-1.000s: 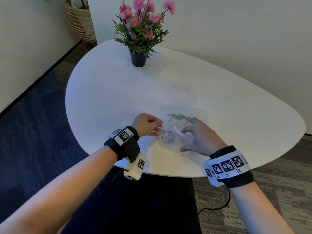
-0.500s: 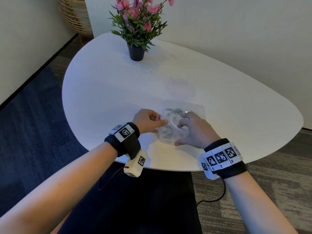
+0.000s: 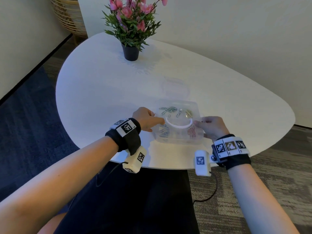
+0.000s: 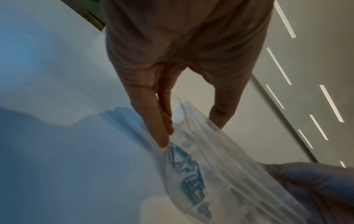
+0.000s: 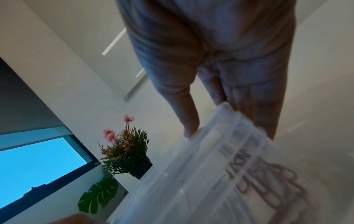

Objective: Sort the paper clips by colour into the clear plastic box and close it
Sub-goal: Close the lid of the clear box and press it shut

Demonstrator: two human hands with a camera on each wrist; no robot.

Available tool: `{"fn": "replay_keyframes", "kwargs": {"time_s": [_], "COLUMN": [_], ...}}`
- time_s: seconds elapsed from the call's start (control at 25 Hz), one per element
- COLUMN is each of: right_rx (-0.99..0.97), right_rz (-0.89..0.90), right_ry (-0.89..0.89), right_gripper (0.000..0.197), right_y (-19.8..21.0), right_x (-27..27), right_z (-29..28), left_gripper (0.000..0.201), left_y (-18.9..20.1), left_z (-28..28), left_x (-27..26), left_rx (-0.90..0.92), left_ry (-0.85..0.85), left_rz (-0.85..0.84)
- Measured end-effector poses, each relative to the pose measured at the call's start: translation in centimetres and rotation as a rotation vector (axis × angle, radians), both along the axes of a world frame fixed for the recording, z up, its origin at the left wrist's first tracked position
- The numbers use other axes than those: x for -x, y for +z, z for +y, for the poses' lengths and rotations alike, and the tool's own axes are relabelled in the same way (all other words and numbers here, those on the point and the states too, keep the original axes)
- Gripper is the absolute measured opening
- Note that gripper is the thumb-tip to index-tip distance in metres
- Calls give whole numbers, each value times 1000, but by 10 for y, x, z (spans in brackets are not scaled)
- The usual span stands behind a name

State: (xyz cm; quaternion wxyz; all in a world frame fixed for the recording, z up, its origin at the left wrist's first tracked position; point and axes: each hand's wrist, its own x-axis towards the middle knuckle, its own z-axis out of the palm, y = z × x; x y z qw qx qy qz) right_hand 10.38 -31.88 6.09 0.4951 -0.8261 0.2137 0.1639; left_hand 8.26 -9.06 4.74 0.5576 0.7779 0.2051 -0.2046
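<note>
Your clear plastic box (image 3: 179,123) sits on the white table (image 3: 101,92) close to its near edge, between your two hands. From your head view the lid looks down over the compartments: green paper clips (image 3: 168,109) show through at the far left, blue paper clips (image 3: 163,130) at the near left, red paper clips (image 3: 191,132) at the near right, and something yellowish at the far right that is too faint to name. A white curved handle (image 3: 179,125) crosses the middle of the lid.

Your left hand (image 3: 146,119) grasps the box's left edge; your right hand (image 3: 211,126) grasps the right edge. The head view hides how the fingers sit. The left wrist view fills that in: the fingers (image 4: 153,121) lie along the side of the box (image 4: 220,166) and the thumb comes onto its top rim, with the blue clips (image 4: 189,174) blurred behind the wall. The right wrist view shows the thumb on one side of the box's corner (image 5: 229,151) and the fingers on the other, the red clips (image 5: 272,186) just below.

A potted pink-flowered plant (image 3: 130,27) stands near the table's far edge, well apart from the box. Only the right wrist view shows a window (image 5: 38,166) behind it.
</note>
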Motion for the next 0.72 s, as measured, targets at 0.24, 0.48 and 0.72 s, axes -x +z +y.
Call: {"fn": "replay_keyframes", "kwargs": {"time_s": [0.24,0.48,0.72], "right_rx": [-179,-26,-81], "right_rz": [48,-29,-50], "right_ry": [-36,44,-68], "right_gripper": [12,6,19], "right_y": [14,0,-4], "right_x": [2,-1,0], "right_z": [1,-7,-12], "left_gripper": [82,123,151], "left_y": [2,8,16], "left_z": [-8,-6,-31], "left_x": [-15,-16,-33], "left_rx": [-45,-497,-921], "left_ry": [-6,-384,-1013], "left_rz": [-2,-272,-298]}}
